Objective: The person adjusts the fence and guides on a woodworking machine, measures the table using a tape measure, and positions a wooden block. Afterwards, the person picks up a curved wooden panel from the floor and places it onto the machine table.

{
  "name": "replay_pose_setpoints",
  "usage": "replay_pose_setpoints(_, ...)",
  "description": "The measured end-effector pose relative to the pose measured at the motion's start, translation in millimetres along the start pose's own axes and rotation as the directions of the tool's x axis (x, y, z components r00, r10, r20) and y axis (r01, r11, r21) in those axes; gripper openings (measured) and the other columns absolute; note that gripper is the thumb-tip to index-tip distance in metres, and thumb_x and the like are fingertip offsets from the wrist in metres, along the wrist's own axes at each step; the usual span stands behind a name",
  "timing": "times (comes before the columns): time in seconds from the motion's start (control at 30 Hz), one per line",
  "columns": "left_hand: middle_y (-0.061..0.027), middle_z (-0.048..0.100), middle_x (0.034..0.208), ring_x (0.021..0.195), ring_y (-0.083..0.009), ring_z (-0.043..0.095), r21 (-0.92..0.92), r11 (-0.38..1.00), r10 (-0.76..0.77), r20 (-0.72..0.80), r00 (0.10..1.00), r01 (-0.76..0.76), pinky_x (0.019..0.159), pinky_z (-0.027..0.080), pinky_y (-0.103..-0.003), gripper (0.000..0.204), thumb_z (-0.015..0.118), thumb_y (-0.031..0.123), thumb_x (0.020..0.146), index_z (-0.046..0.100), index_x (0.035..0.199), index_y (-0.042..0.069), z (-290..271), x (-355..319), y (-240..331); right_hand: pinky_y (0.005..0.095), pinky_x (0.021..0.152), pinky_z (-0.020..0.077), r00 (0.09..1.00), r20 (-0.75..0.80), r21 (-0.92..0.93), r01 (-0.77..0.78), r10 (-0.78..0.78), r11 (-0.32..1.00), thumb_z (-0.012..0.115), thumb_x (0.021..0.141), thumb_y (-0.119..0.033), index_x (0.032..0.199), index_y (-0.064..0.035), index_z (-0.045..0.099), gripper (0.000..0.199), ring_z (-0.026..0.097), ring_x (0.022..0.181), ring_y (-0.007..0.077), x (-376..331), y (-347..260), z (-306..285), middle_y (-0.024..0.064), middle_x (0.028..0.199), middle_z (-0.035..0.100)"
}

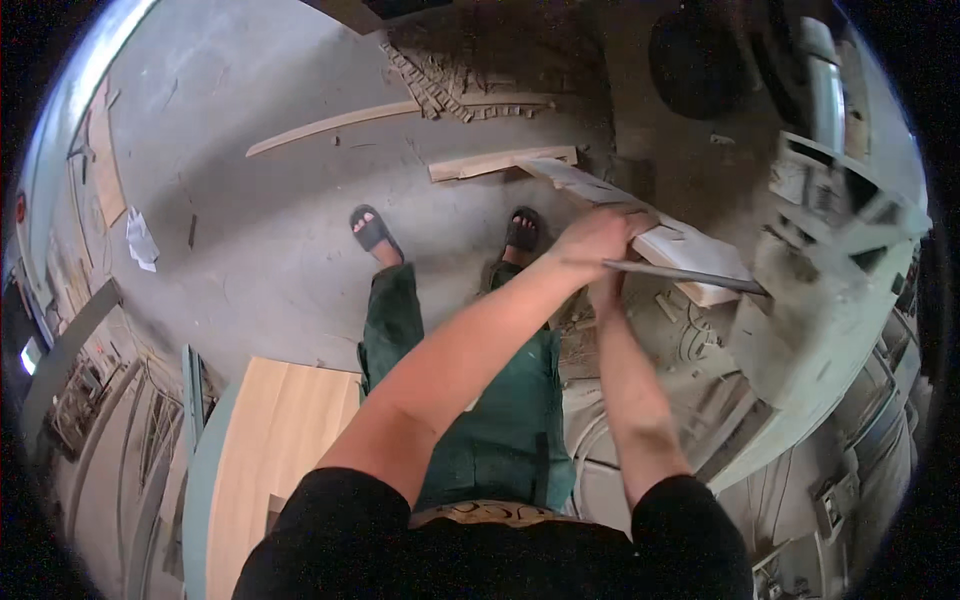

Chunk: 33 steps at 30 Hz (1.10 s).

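My left hand (pixel 598 236) reaches across to the right, with its fingers closed over the edge of a long pale board (pixel 700 250). The board slants from the floor side toward a machine at the right. Under my left wrist, my right hand (pixel 606 288) is mostly covered, and its fingers are hidden. A thin dark flat strip (pixel 690 273) runs from beside my hands across the board toward the machine. Which hand, if either, bears the strip cannot be made out.
At right stands a dusty grey machine (pixel 840 370) with a metal pipe (pixel 825 90). Wooden strips (pixel 335 128) and a heap of small offcuts (pixel 440 90) lie on the floor ahead. A wood-grain panel (pixel 270 410) is at my left, near leaning boards (pixel 75 340).
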<state>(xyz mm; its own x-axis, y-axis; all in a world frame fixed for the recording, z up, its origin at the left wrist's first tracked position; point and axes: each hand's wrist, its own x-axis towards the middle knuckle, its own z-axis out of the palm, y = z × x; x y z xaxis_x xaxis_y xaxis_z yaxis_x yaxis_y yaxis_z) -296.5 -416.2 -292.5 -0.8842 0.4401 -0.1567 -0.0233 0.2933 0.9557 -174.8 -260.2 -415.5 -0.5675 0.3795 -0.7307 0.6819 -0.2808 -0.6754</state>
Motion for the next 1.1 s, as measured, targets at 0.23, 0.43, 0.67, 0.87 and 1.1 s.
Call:
replay_pose_setpoints(0.23, -0.0169, 0.068, 0.120, 0.113, -0.0383, 0.064, -0.126, 0.985, 0.099, -0.172, 0.980, -0.121, 0.100, 0.052, -0.045, 0.038, 0.069, 0.010, 0.080, 0.067, 0.118, 0.006, 5, -5, -17, 0.0336, 0.085, 0.0502, 0.895, -0.192, 0.318, 0.445, -0.403, 0.837, 0.056, 0.101, -0.031, 0.109, -0.0085, 0.063, 0.025, 0.060, 0.092, 0.0176, 23, -63, 36, 0.0054, 0.101, 0.063)
replay_pose_setpoints(0.43, -0.0150, 0.069, 0.107, 0.103, -0.0373, 0.066, -0.234, 0.912, 0.257, -0.314, 0.914, -0.337, 0.090, 0.054, -0.044, 0.035, 0.077, 0.022, 0.079, 0.068, 0.108, 0.005, 19, 11, -2, 0.0363, 0.080, 0.0525, 0.723, -0.117, 0.298, 0.679, -0.680, 0.671, 0.059, 0.098, -0.027, 0.097, -0.0101, 0.057, 0.017, 0.060, 0.085, 0.0221, 31, -126, 30, 0.0086, 0.089, 0.062)
replay_pose_setpoints(0.67, -0.0109, 0.067, 0.088, 0.086, -0.0327, 0.068, -0.082, 0.897, 0.377, -0.369, 0.850, -0.434, 0.078, 0.055, -0.044, 0.029, 0.078, 0.029, 0.073, 0.065, 0.089, 0.009, 5, 16, -32, 0.0367, 0.082, 0.0507, 0.899, -0.377, 0.597, 0.420, -0.223, 0.683, 0.052, 0.102, -0.038, 0.096, -0.0137, 0.054, 0.025, 0.058, 0.089, 0.0204, 5, -104, 82, 0.0059, 0.093, 0.060)
replay_pose_setpoints(0.87, -0.0131, 0.066, 0.087, 0.085, -0.0348, 0.067, -0.192, 0.881, 0.411, -0.138, 0.901, -0.431, 0.074, 0.055, -0.043, 0.025, 0.075, 0.023, 0.076, 0.066, 0.089, 0.004, 9, 19, -25, 0.0352, 0.083, 0.0499, 0.697, -0.341, 0.352, 0.717, -0.631, 0.601, 0.055, 0.102, -0.033, 0.097, -0.0169, 0.052, 0.018, 0.056, 0.090, 0.0161, 17, -75, 39, 0.0023, 0.095, 0.057)
replay_pose_setpoints(1.1, -0.0127, 0.065, 0.124, 0.114, -0.0346, 0.062, -0.111, 0.889, 0.389, -0.332, 0.859, -0.445, 0.094, 0.052, -0.046, 0.050, 0.071, 0.003, 0.074, 0.066, 0.124, 0.005, 35, -39, -18, 0.0367, 0.084, 0.0444, 0.695, -0.008, 0.556, 0.601, -0.719, 0.574, 0.052, 0.101, -0.031, 0.084, -0.0114, 0.053, 0.025, 0.053, 0.084, 0.0221, -25, -104, 47, 0.0051, 0.083, 0.053)
